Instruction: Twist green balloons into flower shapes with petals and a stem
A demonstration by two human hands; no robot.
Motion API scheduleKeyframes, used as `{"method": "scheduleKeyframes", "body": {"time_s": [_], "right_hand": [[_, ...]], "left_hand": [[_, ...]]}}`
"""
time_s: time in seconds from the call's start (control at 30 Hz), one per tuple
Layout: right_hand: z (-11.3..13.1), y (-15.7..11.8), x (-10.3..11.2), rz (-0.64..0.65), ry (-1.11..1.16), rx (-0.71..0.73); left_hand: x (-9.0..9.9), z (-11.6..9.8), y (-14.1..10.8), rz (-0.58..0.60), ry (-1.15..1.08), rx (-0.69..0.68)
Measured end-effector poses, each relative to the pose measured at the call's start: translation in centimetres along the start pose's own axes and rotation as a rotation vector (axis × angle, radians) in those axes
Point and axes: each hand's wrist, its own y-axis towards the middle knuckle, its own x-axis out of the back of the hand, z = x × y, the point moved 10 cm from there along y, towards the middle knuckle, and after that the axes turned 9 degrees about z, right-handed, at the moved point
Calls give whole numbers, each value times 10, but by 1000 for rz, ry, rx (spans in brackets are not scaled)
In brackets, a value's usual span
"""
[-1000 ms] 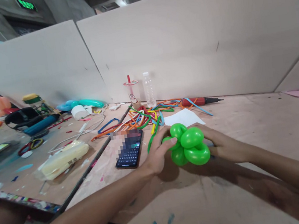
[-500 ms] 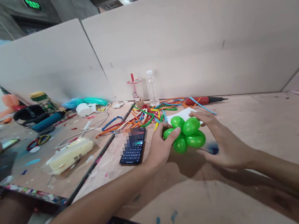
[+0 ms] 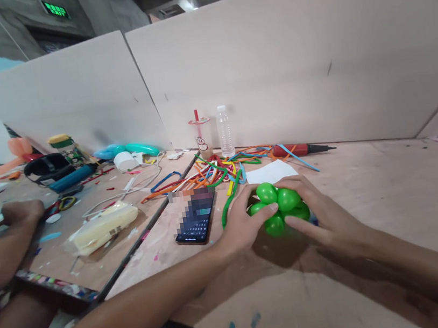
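Note:
A bright green twisted balloon (image 3: pixel 288 198), made of several round bubbles bunched together, is held between my two hands above the table. My left hand (image 3: pixel 247 220) grips it from the left, its thumb lying across the front bubbles. From the right, my right hand (image 3: pixel 319 215) curls round the bunch, fingers over the back and thumb against the front. A long uninflated green balloon strip (image 3: pixel 230 203) lies beside my left hand. To the left of it rests a smartphone (image 3: pixel 195 219) with its screen lit.
Behind are a pile of loose balloons (image 3: pixel 212 173), white paper (image 3: pixel 271 172), a red hand pump (image 3: pixel 292 150), a lidded cup (image 3: pixel 202 139) and a clear bottle (image 3: pixel 225 133). A co-worker's hand (image 3: pixel 24 213) is at far left, near a yellow tissue pack (image 3: pixel 105 227).
The green balloon has come lower and nearer. My right hand, spread before, has closed on it. The green strip now trails beside my left hand. The co-worker's hand has moved further into view.

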Motion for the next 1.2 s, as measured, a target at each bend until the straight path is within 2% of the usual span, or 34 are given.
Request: {"method": "scheduleKeyframes", "body": {"time_s": [0.1, 0.2, 0.33, 0.43, 0.57, 0.67, 0.87, 1.0, 1.1, 1.2], "right_hand": [[-2, 0, 4, -74, 27, -39], [-8, -2, 2, -93, 100, -95], [-26, -7, -1, -106, 243, -259], [-32, -9, 2, -142, 278, -310], [-26, -10, 10, -190, 260, -231], [-21, -9, 11, -178, 201, -172], [-3, -4, 2, -23, -23, 16], [0, -2, 16, -77, -57, -4], [-2, -1, 27, -132, -8, -43], [0, -1, 30, -133, 42, -24]], "left_hand": [[-7, -1, -2, 29, -71, 11], [-13, 0, -3, 51, -129, 24], [-12, 0, -5, 24, -117, 23], [-13, -7, -8, 26, -51, -2], [-14, -20, -13, 7, 26, -54], [-15, -19, -13, 33, -6, -35], [-17, -19, -6, 142, 124, 11], [-7, -28, -4, 89, 69, 66], [-1, -34, -5, 44, -42, 79], [2, -35, -6, 20, -80, 79]]}}
